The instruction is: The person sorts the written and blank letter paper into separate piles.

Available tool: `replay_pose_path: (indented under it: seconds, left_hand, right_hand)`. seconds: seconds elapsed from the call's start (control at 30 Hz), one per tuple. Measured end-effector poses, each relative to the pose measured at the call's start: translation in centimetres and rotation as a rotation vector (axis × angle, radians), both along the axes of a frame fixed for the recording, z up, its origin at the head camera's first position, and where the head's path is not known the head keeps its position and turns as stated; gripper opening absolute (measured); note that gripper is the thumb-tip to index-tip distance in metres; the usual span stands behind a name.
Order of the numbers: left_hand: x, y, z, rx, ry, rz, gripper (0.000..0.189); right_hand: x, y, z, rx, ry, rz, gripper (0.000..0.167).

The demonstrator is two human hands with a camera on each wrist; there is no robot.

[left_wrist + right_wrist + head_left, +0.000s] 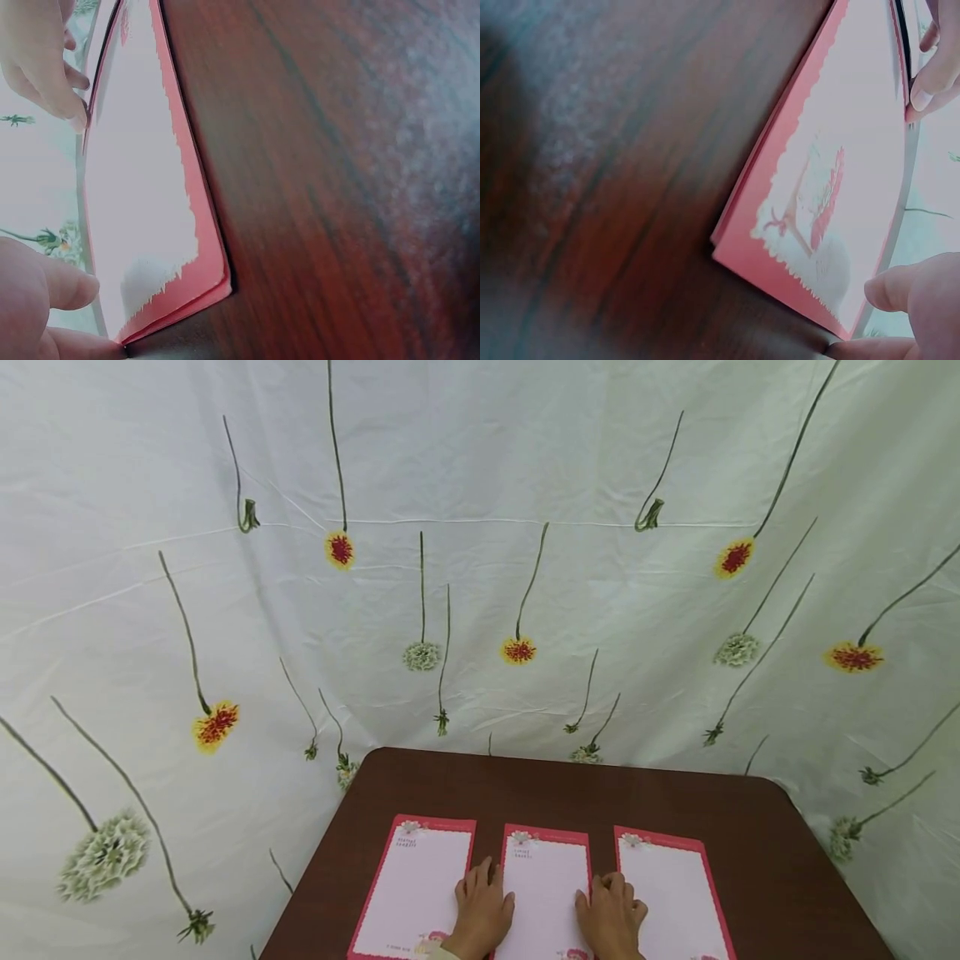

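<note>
Three notepads with white pages and red-pink scalloped borders lie side by side in the head view: the left notepad (416,881), the middle notepad (546,893) and the right notepad (671,897). My left hand (480,914) pinches the left edge of the middle notepad, its thumb over the page. At the opposite edge my right hand (611,917) does the same, its knuckles overlapping the right notepad's side. Both wrist views show the near end of the middle notepad, with layered edges; thumb and finger meet its sides. The undersides of the fingers are hidden.
A dark brown table (562,785) with rounded corners carries the notepads. Behind it and at both sides hangs a white cloth (480,468) printed with upside-down flowers. Bare wood (780,877) shows to the right of the notepads.
</note>
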State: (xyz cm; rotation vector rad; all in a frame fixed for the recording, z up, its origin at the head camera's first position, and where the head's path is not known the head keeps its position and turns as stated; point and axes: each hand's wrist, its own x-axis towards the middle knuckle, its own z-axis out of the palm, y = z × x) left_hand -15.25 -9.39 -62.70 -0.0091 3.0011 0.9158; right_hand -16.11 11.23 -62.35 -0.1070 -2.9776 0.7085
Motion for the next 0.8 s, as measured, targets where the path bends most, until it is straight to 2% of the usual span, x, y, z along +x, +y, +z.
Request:
replay_pose_path:
  seconds: [0.5, 0.7, 0.8]
  left_hand:
    - [0.06, 0.17, -0.17, -0.006, -0.003, 0.003, 0.056]
    - [0.37, 0.25, 0.02, 0.005, 0.064, 0.002, 0.052]
    - [0.53, 0.27, -0.27, 0.022, 0.146, 0.014, 0.047]
  right_hand:
    - [0.21, -0.55, 0.31, 0.018, 0.009, 0.004, 0.037]
    - [0.14, -0.57, 0.70, 0.012, 0.032, -0.010, 0.039]
    - [0.09, -0.37, 0.78, -0.005, 0.071, -0.015, 0.038]
